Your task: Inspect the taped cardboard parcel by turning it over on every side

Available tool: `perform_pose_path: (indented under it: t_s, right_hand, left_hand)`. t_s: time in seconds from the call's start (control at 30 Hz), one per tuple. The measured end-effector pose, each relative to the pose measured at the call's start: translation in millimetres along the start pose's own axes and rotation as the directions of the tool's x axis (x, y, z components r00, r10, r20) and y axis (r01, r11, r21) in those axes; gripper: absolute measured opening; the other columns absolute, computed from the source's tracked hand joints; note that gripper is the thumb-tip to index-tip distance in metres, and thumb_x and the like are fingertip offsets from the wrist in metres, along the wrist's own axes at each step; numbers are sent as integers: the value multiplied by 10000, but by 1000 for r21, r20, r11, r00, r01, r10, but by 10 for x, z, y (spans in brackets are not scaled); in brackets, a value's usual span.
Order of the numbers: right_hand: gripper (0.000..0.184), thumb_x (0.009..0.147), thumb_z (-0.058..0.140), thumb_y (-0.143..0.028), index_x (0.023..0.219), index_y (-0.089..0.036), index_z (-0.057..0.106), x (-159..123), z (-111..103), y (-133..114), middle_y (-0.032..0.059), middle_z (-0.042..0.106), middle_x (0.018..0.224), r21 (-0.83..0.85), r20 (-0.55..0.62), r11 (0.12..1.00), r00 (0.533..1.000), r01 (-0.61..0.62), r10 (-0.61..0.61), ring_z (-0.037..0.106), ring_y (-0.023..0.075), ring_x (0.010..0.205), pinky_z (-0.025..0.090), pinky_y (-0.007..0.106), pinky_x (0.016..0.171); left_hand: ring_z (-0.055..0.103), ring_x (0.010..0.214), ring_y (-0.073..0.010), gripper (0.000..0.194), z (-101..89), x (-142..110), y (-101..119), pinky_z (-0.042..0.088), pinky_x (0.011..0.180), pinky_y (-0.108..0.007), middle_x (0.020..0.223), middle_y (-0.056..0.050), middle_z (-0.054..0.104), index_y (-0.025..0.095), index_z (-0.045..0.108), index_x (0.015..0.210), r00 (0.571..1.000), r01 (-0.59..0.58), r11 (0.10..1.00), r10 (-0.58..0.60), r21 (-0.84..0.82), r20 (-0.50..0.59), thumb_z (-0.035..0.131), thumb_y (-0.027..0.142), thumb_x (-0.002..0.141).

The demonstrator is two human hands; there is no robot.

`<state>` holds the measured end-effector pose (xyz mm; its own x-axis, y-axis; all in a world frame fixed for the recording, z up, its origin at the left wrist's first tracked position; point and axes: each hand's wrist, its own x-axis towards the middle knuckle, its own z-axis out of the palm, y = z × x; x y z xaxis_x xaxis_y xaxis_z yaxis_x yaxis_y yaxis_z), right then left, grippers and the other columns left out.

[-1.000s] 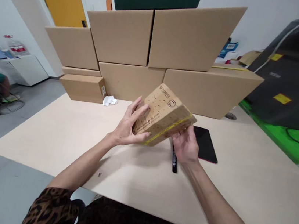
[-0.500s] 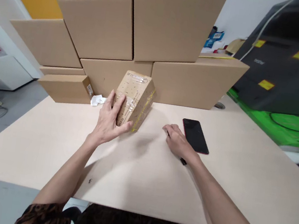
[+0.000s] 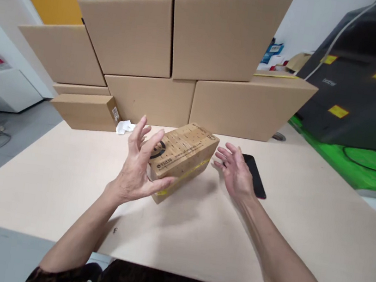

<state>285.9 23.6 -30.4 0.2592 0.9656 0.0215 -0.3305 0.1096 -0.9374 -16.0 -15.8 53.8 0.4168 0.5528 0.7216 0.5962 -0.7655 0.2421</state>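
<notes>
The small brown cardboard box (image 3: pixel 186 152) has turned, tilting over the pale flat table (image 3: pixel 229 245). My left hand (image 3: pixel 134 173) is open around its end, maybe touching, so the hold looks loose. My open right hand (image 3: pixel 238 172) is beside it, near the flat black phone (image 3: pixel 258 178).

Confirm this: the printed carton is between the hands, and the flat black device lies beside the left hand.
Wrong side: the head view shows the flat black device beside the right hand. The printed carton is indeed between the hands.
</notes>
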Motion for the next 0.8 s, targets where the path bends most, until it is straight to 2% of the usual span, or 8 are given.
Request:
perform_pose_path:
  t_s: [0.13, 0.27, 0.4, 0.47, 0.53, 0.6, 0.67, 0.8]
  right_hand:
    - [647, 779, 772, -817, 1199, -330, 711, -55, 61, 15, 66, 773, 1266, 69, 64, 992, 992, -110, 106, 719, 272, 1179, 576, 454, 1027]
    - [621, 775, 784, -812, 1167, -333, 727, -120, 116, 21, 50, 794, 1289, 38, 160, 994, 982, -104, 97, 724, 286, 1237, 547, 486, 1094]
    - [569, 848, 719, -799, 1177, -334, 726, -214, 176, 12, 45, 801, 1304, 17, 243, 994, 965, -107, 99, 742, 292, 1218, 591, 493, 1028]
    - [582, 859, 694, -810, 1195, -335, 722, -261, 214, 18, 45, 829, 1216, 26, 300, 988, 944, -154, 139, 774, 293, 1131, 625, 489, 962]
    - [638, 855, 647, -855, 1199, -323, 727, -295, 254, 35, 58, 851, 1095, 39, 332, 973, 922, -226, 200, 800, 305, 1048, 649, 491, 897]
    - [703, 874, 554, -897, 1221, -312, 730, -308, 283, 61, 74, 858, 1000, 57, 323, 952, 908, -301, 268, 819, 323, 992, 662, 500, 834]
    - [740, 914, 440, -908, 1235, -310, 734, -299, 292, 94, 82, 857, 937, 65, 292, 930, 898, -361, 328, 830, 334, 960, 664, 507, 785]
    - [576, 939, 505, -815, 1101, -318, 746, -269, 248, 149, 69, 850, 860, 5, 227, 911, 888, -412, 401, 828, 333, 872, 661, 515, 753]
  left_hand:
    - [24, 1663, -596, 1562, 162, -155, -237, 234, 1250, -846, 1827, -194, -90, 406, -93, 1733, 970, 233, 964, -219, -131, 108, 928, 783, 613]
    - [272, 1635, -525, 1555, 330, -298, -457, 314, 1258, -785, 1780, -255, 163, 369, -148, 1726, 885, 466, 821, -430, -329, 181, 957, 670, 675]
    - [508, 1511, -427, 1507, 338, -278, -419, 422, 1233, -695, 1653, -198, 442, 393, -77, 1730, 902, 376, 831, -430, -410, -44, 967, 646, 673]
    - [459, 1559, -425, 1358, 223, -237, -316, 379, 1275, -681, 1676, -174, 451, 391, 78, 1739, 902, 291, 876, -385, -384, -196, 923, 682, 717]
    - [350, 1639, -427, 1022, 34, -183, -194, 309, 1325, -671, 1754, -141, 386, 375, 295, 1710, 911, 242, 902, -338, -359, -236, 773, 711, 872]
    - [212, 1697, -422, 770, -183, -121, -85, 193, 1371, -664, 1801, -97, 332, 359, 463, 1655, 961, 212, 928, -255, -308, -109, 561, 745, 997]
    - [128, 1706, -459, 924, -367, -68, -13, 164, 1366, -697, 1838, -82, 237, 380, 363, 1703, 987, 152, 952, -133, -266, 89, 524, 864, 933]
    - [-4, 1700, -516, 1238, -493, -58, 17, 202, 1317, -778, 1869, -77, -38, 423, 83, 1747, 950, 130, 986, -94, -106, 297, 736, 858, 789]
